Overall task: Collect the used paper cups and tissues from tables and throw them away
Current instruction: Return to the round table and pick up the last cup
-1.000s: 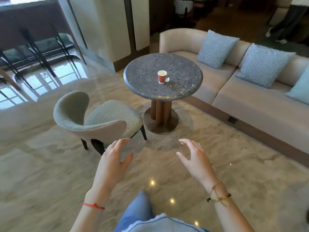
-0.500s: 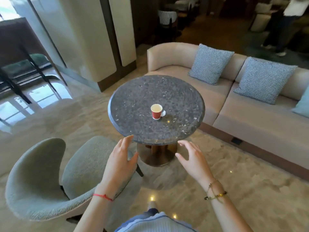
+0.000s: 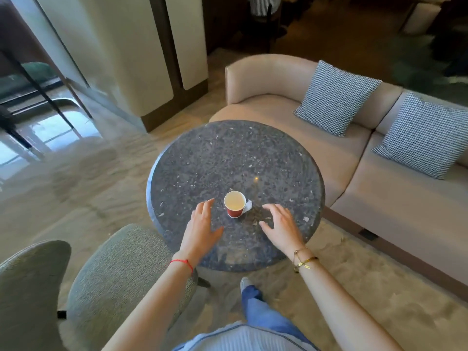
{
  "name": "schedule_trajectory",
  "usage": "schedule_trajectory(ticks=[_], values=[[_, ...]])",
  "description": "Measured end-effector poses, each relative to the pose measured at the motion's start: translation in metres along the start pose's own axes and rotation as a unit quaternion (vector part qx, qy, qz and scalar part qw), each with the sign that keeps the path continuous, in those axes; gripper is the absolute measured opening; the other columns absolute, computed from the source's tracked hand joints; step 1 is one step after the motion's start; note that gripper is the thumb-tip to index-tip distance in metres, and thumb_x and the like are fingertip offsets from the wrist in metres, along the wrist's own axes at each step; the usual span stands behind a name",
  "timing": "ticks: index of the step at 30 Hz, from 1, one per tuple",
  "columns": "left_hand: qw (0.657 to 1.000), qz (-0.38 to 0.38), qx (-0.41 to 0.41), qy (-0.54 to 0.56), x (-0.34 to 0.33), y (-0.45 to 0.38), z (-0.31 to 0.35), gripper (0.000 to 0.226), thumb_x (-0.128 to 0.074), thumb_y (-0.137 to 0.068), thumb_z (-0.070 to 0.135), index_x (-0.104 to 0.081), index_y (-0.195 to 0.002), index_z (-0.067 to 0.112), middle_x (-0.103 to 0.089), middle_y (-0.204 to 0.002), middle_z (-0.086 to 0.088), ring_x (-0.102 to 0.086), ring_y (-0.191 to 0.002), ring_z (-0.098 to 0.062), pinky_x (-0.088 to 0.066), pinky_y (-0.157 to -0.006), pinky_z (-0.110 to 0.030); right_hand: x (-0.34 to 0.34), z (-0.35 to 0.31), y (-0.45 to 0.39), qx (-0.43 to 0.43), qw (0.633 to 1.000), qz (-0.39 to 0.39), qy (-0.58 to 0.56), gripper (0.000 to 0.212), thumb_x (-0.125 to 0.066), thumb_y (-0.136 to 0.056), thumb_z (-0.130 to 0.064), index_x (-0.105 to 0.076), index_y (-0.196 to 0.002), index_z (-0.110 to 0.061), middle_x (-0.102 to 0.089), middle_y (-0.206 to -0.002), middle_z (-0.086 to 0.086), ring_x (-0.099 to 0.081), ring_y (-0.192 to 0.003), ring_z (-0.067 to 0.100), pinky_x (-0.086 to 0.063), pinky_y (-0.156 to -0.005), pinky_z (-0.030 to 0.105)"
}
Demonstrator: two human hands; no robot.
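While the cup (image 3: 234, 206) stands upright on the table (image 3: 192, 160), long axis vertical and mouth facing up, a crumpled white tissue (image 3: 248, 205) lies touching its right side. The cup is red paper with a pale inside, a tapered round shape, set toward the near half of the tabletop. The left hand (image 3: 200, 228) hovers palm down just left of the cup, fingers loosely spread and grasping nothing, a red string round its wrist. The right hand (image 3: 282, 225) hovers just right of the tissue, fingers gently arched and released, a gold bracelet on its wrist. The table is round, dark speckled stone with a polished sheen. A curved chair (image 3: 101, 282) in coarse grey-green fabric sits at lower left; a smooth beige sofa (image 3: 336, 158) with houndstooth cushions (image 3: 335, 97) lies beyond.
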State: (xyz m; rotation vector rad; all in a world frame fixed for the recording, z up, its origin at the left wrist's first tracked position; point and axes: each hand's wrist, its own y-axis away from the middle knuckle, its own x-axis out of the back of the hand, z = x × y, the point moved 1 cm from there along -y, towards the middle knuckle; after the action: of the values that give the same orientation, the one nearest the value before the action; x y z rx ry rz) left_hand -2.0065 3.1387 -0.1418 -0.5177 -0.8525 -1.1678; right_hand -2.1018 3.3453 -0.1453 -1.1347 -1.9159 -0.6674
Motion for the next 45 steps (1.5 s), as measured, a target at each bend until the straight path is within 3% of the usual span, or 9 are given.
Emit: schedule_trajectory(ticks=[8,13,17,23,28,37,41,45], values=[[0.997,-0.048,0.063,0.005,-0.041,-0.069,0.008,0.092,-0.076,-0.076,0.023,-0.022,-0.149,0.016,-0.031,-0.147,-0.004,-0.035,-0.131,-0.027,-0.039,-0.104,-0.04,-0.041,0.04,-0.098,0.006,0.993,-0.116,0.033,0.051,-0.063,-0.087,-0.025,-0.043,-0.134,-0.02,-0.045,-0.137,0.002,-0.04,-0.127,0.023,-0.038,-0.103,0.034],[0.993,-0.062,0.097,-0.005,-0.057,-0.096,0.006,0.1,-0.079,-0.073,0.036,-0.018,-0.15,0.017,-0.028,-0.15,-0.004,-0.034,-0.132,-0.026,-0.04,-0.104,-0.044,-0.064,0.055,-0.136,0.023,0.981,-0.187,0.043,0.062,-0.063,-0.085,-0.016,-0.036,-0.141,-0.022,-0.041,-0.138,0.002,-0.035,-0.129,0.023,-0.035,-0.106,0.035],[0.99,-0.065,0.12,-0.024,-0.067,-0.109,0.006,0.105,-0.08,-0.07,0.046,-0.018,-0.15,0.019,-0.03,-0.149,-0.002,-0.037,-0.13,-0.026,-0.044,-0.1,-0.045,-0.077,0.06,-0.156,0.044,0.972,-0.224,0.055,0.062,-0.064,-0.083,-0.013,-0.039,-0.139,-0.022,-0.043,-0.132,0.003,-0.037,-0.123,0.024,-0.04,-0.1,0.034],[0.988,-0.063,0.139,-0.011,-0.075,-0.119,0.007,0.099,-0.079,-0.07,0.044,-0.024,-0.148,0.02,-0.034,-0.148,0.0,-0.039,-0.129,-0.024,-0.043,-0.102,-0.042,-0.091,0.062,-0.171,0.08,0.967,-0.232,0.061,0.03,-0.066,-0.083,-0.019,-0.057,-0.111,-0.019,-0.048,-0.113,0.003,-0.043,-0.108,0.021,-0.043,-0.088,0.029],[0.988,-0.055,0.145,-0.003,-0.078,-0.12,0.008,0.085,-0.075,-0.074,0.044,-0.032,-0.144,0.02,-0.041,-0.142,0.0,-0.042,-0.124,-0.024,-0.043,-0.099,-0.038,-0.097,0.061,-0.176,0.078,0.967,-0.236,0.063,0.007,-0.059,-0.087,-0.016,-0.059,-0.094,-0.015,-0.052,-0.104,0.006,-0.047,-0.103,0.022,-0.043,-0.084,0.03],[0.985,0.01,0.169,0.04,-0.066,-0.11,0.011,0.084,-0.077,-0.072,0.041,-0.035,-0.142,0.02,-0.044,-0.139,0.0,-0.04,-0.126,-0.022,-0.039,-0.1,-0.035,-0.078,0.065,-0.178,0.046,0.978,-0.204,0.013,0.009,-0.057,-0.087,-0.016,-0.056,-0.079,-0.014,-0.058,-0.094,0.006,-0.052,-0.094,0.022,-0.048,-0.08,0.034],[0.977,0.069,0.188,0.069,-0.052,-0.091,0.01,0.082,-0.078,-0.073,0.033,-0.036,-0.142,0.019,-0.043,-0.14,0.0,-0.039,-0.129,-0.022,-0.036,-0.104,-0.035,-0.061,0.055,-0.176,0.068,0.979,-0.193,-0.02,0.006,-0.056,-0.087,-0.014,-0.057,-0.082,-0.012,-0.059,-0.09,0.004,-0.052,-0.088,0.02,-0.05,-0.078,0.038],[0.964,0.144,0.208,0.08,-0.034,-0.057,0.006,0.079,-0.08,-0.072,0.029,-0.038,-0.139,0.02,-0.047,-0.136,0.002,-0.041,-0.127,-0.018,-0.033,-0.104,-0.028,-0.048,0.035,-0.168,0.108,0.976,-0.188,-0.037,0.006,-0.058,-0.086,-0.015,-0.056,-0.08,-0.016,-0.058,-0.088,-0.001,-0.051,-0.087,0.017,-0.048,-0.074,0.032]])
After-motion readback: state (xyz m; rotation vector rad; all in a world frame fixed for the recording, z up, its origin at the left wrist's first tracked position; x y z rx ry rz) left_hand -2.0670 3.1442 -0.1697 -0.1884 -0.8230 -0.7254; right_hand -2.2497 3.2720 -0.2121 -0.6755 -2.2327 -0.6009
